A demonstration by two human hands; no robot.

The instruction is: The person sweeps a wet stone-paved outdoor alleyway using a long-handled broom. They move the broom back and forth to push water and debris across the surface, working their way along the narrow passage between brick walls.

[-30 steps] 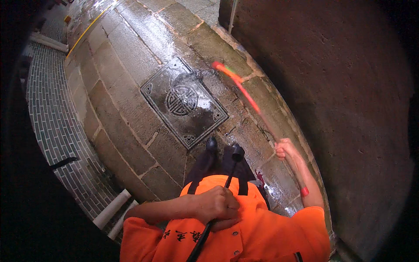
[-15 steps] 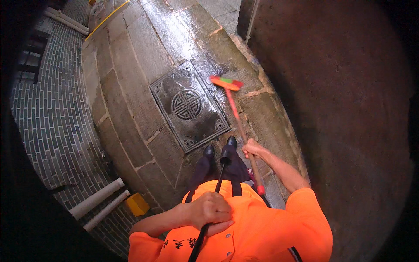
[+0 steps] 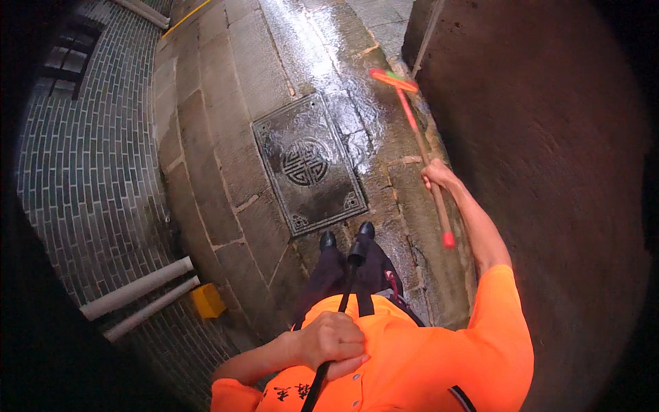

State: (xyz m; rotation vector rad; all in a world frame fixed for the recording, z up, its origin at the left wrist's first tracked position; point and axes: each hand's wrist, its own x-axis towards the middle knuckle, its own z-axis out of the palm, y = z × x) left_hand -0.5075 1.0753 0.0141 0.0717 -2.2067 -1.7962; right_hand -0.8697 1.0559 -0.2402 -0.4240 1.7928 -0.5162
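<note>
My right hand is closed around the wooden handle of a broom, with my arm stretched out to the right. The broom's orange, red and green head is at the far right of the pavement, near the brown wall. It is slightly blurred, so I cannot tell whether it touches the stone. The near end of the handle has a red cap. Against the front of my orange shirt, my left hand is closed around a slim black rod. The rod ends in a wider black piece above my feet; its kind is unclear.
Wet stone paving surrounds a square metal drain cover in front of my shoes. A brown wall rises on the right. On the left are a grey brick wall, pale pipes and a yellow block.
The broom has swung forward and to the right, from beside the drain cover toward the brown wall, as my right arm reached out. My left hand keeps its hold on the black rod.
</note>
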